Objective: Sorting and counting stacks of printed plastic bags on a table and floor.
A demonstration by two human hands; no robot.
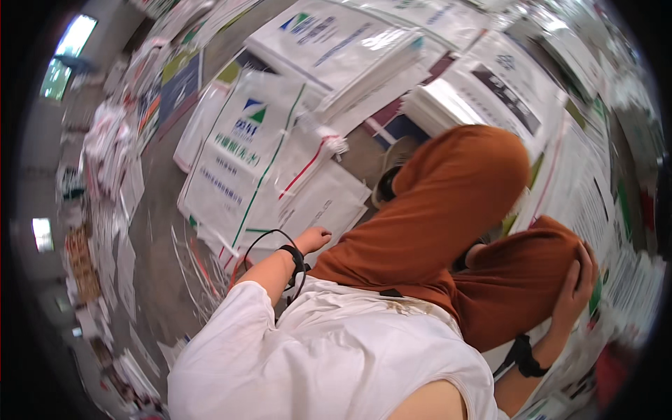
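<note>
My left hand (313, 240) hangs beside my thigh with its fingers curled in, over the near edge of some white woven sacks; I see nothing in it. My right hand (577, 283) rests on my right knee, its fingers stretched along the brown trousers (455, 189). In front of my left hand lies a flat stack of white sacks (238, 161) with green stripes and a blue-green mark. Farther off is a thicker stack of similar sacks (336, 42). A black band sits on each wrist, and a thin dark cable loops by the left one.
A white stack with a dark printed block (504, 91) lies beyond my knees. More sacks (577, 182) spread along the right. Loose straps (192, 273) lie on the grey floor at left. Heaps of white bags (108, 150) line the far left, near a brown stack (82, 262).
</note>
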